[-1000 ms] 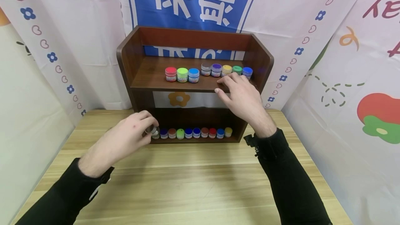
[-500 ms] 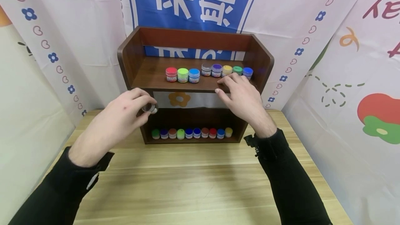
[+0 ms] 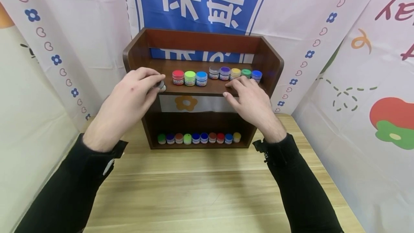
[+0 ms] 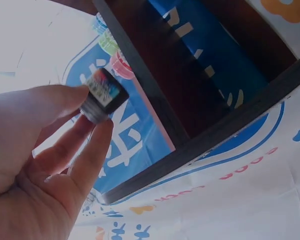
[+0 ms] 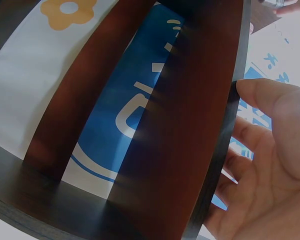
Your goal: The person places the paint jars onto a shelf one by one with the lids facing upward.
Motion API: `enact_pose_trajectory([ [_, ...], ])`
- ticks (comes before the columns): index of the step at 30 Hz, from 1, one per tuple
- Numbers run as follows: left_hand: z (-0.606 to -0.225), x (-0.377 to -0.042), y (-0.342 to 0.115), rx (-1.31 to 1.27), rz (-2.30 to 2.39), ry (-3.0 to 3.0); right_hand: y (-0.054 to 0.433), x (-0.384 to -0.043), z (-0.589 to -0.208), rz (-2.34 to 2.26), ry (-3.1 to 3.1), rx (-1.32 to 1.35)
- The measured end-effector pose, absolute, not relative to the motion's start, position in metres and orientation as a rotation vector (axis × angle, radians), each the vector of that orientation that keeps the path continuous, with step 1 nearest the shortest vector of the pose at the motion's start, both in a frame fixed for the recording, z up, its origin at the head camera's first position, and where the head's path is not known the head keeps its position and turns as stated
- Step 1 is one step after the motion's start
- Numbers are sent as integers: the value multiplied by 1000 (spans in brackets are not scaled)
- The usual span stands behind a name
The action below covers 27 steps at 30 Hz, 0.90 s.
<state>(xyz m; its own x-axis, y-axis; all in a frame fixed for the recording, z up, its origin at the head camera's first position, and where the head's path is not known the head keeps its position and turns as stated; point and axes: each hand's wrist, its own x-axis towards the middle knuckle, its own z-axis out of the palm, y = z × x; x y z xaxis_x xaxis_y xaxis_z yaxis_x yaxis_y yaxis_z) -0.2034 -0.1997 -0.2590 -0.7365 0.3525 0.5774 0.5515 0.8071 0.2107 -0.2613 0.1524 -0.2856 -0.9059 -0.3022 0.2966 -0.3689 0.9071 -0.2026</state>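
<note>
My left hand (image 3: 129, 91) pinches a small paint jar (image 4: 106, 94) between thumb and fingers, tilted, at the left end of the upper shelf (image 3: 207, 88). Its lid looks dark grey in the head view, mostly hidden by the fingers. Just right of it stand a red paint jar (image 3: 178, 77), a light green paint jar (image 3: 190, 78) and a blue paint jar (image 3: 201, 78). My right hand (image 3: 250, 100) rests at the upper shelf's front edge on the right, thumb against the edge and fingers relaxed, holding nothing. It partly covers the jars behind it.
Behind the right hand, a row holds several jars, among them a purple-lidded jar (image 3: 224, 73) and a green-lidded jar (image 3: 246, 73). Several more jars line the lower shelf (image 3: 200, 146). The brown wooden rack (image 3: 202, 39) stands on a wooden table (image 3: 194, 190) before printed cloth.
My left hand has lifted the paint jar from the left end of the lower shelf up to the upper shelf's front. The right hand stays in place.
</note>
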Motion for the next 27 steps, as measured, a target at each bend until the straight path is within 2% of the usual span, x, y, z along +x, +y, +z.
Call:
enact_pose_trajectory([
  [18,-253,-246,-178,-506,-595,-2631,152,-263,-287,376,-2813,501],
  [27,-257,-251,-173,-492,-615,-2667,154,-262,-287,385,-2804,502],
])
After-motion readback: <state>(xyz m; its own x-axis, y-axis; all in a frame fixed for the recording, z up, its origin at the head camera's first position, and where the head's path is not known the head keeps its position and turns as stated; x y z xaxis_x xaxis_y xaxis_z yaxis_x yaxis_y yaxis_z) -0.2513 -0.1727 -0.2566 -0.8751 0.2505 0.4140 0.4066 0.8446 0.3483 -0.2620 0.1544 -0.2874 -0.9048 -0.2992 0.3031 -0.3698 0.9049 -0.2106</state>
